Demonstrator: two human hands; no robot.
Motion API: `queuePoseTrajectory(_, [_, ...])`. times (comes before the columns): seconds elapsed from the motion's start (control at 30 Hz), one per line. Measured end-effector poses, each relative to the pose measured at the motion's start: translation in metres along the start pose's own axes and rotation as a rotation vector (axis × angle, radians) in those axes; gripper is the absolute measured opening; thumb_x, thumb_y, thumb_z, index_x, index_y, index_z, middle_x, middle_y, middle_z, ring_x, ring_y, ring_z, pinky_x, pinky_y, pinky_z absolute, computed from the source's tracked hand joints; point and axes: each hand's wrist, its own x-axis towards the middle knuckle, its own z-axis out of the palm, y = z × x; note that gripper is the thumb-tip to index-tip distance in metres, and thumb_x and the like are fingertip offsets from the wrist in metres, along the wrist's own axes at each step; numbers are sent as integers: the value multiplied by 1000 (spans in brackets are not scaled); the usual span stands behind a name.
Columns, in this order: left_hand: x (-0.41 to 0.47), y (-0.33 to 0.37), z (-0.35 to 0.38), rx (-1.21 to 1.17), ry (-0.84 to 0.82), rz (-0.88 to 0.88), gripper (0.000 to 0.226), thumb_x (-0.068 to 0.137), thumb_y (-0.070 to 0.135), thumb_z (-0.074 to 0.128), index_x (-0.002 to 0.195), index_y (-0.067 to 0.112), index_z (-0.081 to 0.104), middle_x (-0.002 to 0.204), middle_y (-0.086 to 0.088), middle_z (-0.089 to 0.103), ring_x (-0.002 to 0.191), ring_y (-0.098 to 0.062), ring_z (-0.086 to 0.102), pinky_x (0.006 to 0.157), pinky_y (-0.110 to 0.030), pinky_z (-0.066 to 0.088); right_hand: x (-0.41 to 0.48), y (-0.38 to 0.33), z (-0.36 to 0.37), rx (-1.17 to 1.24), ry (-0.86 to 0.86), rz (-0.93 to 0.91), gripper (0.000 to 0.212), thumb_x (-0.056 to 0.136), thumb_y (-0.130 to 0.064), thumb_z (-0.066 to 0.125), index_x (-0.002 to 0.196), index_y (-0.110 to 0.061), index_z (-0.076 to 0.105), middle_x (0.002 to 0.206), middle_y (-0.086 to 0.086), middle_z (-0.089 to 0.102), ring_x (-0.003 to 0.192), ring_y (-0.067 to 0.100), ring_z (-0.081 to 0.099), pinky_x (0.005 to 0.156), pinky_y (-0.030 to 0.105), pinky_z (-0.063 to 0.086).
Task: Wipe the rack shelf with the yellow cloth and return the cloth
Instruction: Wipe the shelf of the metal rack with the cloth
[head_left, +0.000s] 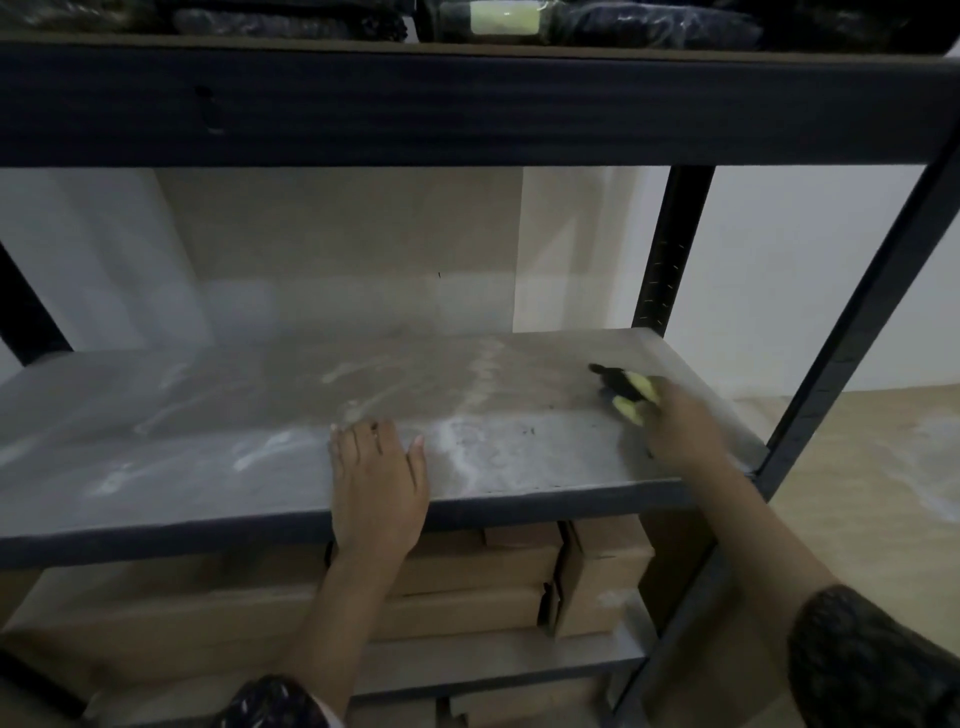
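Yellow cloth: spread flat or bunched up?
Bunched. The right hand grips the yellow cloth at the shelf's right end; only small folds poke out.

Cloth (631, 397) on shelf (208, 415) right end; boxes (467, 571) below

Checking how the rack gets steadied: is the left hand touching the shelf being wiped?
Touching. The head view shows the left hand lying flat, palm down, across the front edge of the shelf, with its fingers straight on the surface.
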Motion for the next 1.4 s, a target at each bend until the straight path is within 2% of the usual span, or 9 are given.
queuePoseTrajectory(0.07, [0,1,0,4,-6,-7,64,97,43,13,116,0,56,116,-19,57,114,-36,49,116,-48,23,14,4,6,-143,-9,81,27,96,-20,48,117,-4,51,94,15,63,82,31,61,69,39,49])
queuePoseTrajectory(0.2, [1,1,-2,-1,-24,-21,67,96,45,12,120,0,55,119,-19,56,116,-35,48,116,-47,23,8,-35,35,-230,-51,-59,31,93,-15,53,121,-3,47,120,18,57,106,34,57,83,37,43])
queuePoseTrajectory(0.4, [1,3,-5,-29,-71,-38,56,100,43,22,124,1,51,124,-19,53,120,-34,45,116,-48,24,-19,-75,57,-71,-254,-369,35,94,-16,51,128,-9,49,122,15,59,107,34,57,83,34,44])
queuePoseTrajectory(0.5, [12,-2,-14,-60,-22,-20,53,98,40,31,125,-1,50,126,-21,51,121,-36,42,114,-50,24,-1,-55,42,119,-205,-270,28,96,-23,53,120,-9,55,107,15,66,94,31,61,76,34,45])
queuePoseTrajectory(0.67, [26,-13,-16,36,-29,40,62,96,48,25,124,0,54,124,-20,56,121,-36,46,119,-47,13,45,-26,38,-118,-14,38,29,94,-23,54,114,-2,50,111,18,62,96,34,59,78,38,45])
queuePoseTrajectory(0.9, [25,-14,-11,-19,-37,45,60,96,49,24,122,6,55,123,-13,56,121,-29,45,120,-44,14,20,-95,88,-201,-113,-310,36,92,-14,49,126,-5,47,121,15,59,105,33,59,83,38,46])
queuePoseTrajectory(1.07, [25,-17,-9,-10,-29,42,67,97,50,17,123,3,56,123,-14,56,122,-30,45,119,-45,16,22,-89,57,262,-278,-264,32,95,-29,54,120,-9,54,105,11,64,86,25,58,62,27,41])
queuePoseTrajectory(1.23, [26,-15,-9,-19,-47,11,64,97,49,20,123,3,57,124,-15,56,124,-31,43,120,-45,14,77,-50,48,-18,-112,146,37,97,-34,49,122,-7,49,118,16,60,105,34,57,86,41,48])
queuePoseTrajectory(1.4, [27,-15,-7,-40,-34,9,73,93,55,13,120,3,57,123,-15,55,122,-30,43,119,-45,15,64,-96,87,-114,-157,-17,37,98,-17,43,132,-3,41,132,18,51,123,33,50,95,38,41])
